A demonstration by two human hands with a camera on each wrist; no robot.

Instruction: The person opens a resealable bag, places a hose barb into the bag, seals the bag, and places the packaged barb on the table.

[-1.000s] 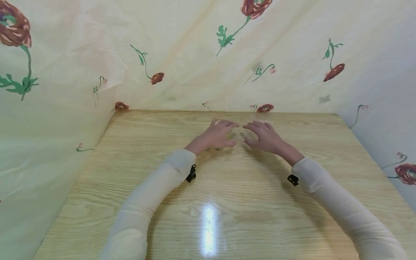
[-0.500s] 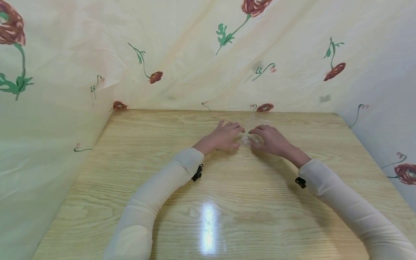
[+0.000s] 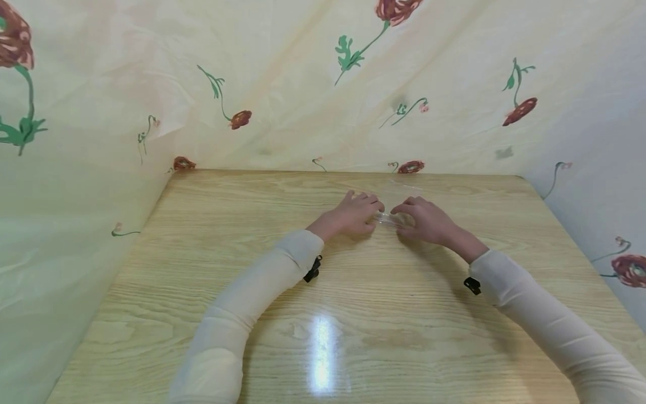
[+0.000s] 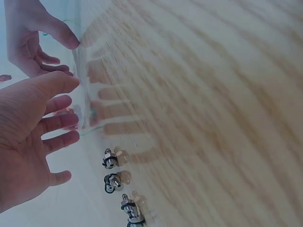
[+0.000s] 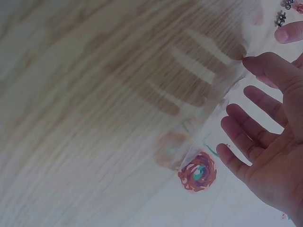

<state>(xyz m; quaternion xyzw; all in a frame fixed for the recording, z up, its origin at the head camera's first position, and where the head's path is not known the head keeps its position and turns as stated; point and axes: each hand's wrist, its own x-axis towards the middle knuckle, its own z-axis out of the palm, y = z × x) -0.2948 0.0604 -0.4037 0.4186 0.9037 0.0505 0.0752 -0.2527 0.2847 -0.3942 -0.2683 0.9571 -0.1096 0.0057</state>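
Observation:
A clear plastic bag or sheet (image 3: pixel 388 219) lies low over the table between the two hands in the head view. My left hand (image 3: pixel 353 214) is at its left end, and in the left wrist view the thumb (image 4: pixel 66 83) is close to the film with the fingers spread. At the other end is my right hand (image 3: pixel 424 220). The right wrist view has its thumb tip (image 5: pixel 251 61) at the film's edge, the other fingers apart and nearly straight. Several small silver metal fittings (image 4: pixel 113 183) with dark rings stand near the left hand.
The wood-grain table (image 3: pixel 242 213) ends at the back against a cream cloth (image 3: pixel 303 84) printed with red flowers. Near the back edge a faint clear strip (image 3: pixel 406 186) shows. Light glares off the table (image 3: pixel 322 353) at the front.
Both hands have moved lower and to the right, reaching the clear plastic. The film now shows as a narrow band between them; half a second ago it looked crumpled.

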